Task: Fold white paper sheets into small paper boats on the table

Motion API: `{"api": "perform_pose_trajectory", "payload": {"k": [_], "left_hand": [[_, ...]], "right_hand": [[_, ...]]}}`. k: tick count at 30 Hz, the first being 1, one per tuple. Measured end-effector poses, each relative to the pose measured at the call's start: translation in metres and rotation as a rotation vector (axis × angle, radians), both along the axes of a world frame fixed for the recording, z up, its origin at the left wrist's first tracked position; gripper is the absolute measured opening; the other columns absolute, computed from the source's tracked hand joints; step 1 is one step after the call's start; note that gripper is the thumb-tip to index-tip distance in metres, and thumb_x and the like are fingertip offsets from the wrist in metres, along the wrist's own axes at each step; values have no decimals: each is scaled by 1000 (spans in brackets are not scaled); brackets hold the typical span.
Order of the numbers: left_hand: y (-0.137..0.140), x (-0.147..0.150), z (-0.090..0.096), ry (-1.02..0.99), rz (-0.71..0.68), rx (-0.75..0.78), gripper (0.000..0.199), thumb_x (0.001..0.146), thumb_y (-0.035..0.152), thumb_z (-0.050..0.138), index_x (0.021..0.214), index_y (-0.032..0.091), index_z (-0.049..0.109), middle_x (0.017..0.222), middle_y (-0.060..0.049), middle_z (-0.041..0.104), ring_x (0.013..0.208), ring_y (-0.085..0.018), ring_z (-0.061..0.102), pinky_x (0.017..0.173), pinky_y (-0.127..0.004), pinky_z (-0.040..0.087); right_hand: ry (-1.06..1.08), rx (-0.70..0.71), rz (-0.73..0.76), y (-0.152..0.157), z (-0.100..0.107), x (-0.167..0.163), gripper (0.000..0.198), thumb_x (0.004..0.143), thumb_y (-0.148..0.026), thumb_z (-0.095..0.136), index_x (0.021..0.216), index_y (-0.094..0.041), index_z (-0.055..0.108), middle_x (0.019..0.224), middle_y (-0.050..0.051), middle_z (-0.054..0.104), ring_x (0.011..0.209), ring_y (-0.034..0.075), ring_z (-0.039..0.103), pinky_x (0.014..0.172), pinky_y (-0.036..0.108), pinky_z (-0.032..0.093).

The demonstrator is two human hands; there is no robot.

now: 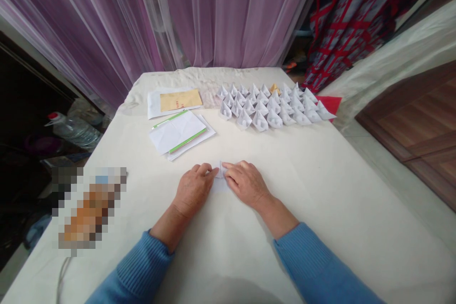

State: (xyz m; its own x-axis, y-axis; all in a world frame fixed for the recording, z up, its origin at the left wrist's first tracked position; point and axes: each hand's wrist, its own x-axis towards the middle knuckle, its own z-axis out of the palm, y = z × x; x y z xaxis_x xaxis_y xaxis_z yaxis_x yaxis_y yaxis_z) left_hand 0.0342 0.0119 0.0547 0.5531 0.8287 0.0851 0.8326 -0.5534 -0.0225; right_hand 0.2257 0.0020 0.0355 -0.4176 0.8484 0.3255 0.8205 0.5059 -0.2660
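Note:
My left hand [194, 189] and my right hand [245, 182] rest on the table, fingertips meeting on a small white piece of folded paper [221, 175] between them. Both hands pinch and press this paper against the tabletop; most of it is hidden under my fingers. Blue sleeves cover both forearms. Beyond my hands lies a stack of white paper sheets [180, 133] with green strips along its edges.
Several folded white paper boats [270, 104] stand in rows at the far right, with one yellowish one among them and a red sheet [329, 102] beside them. A brown envelope [180, 99] lies on white paper at the back. The cream tablecloth [320, 190] covers the table; purple curtains hang behind.

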Motion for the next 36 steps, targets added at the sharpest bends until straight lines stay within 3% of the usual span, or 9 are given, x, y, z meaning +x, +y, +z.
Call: {"api": "perform_pose_trajectory", "payload": {"k": [8,36], "left_hand": [[-2,2,5,2,-14,-26,25,93,25,55,117,25,63,105,-4,64,87,-20,58,67,-29,50],[-1,-5,-9,-136,-87,48,23,95,28,52,111,27,68,103,-3,67,85,-18,58,69,-29,50]], "right_hand": [[4,14,7,0,0,0,10,88,-16,60,82,-23,64,123,-1,67,85,18,55,74,32,39],[-20,1,-3,-1,1,0,10,89,-17,60,83,-23,64,124,-1,67,87,19,54,75,32,39]]}}
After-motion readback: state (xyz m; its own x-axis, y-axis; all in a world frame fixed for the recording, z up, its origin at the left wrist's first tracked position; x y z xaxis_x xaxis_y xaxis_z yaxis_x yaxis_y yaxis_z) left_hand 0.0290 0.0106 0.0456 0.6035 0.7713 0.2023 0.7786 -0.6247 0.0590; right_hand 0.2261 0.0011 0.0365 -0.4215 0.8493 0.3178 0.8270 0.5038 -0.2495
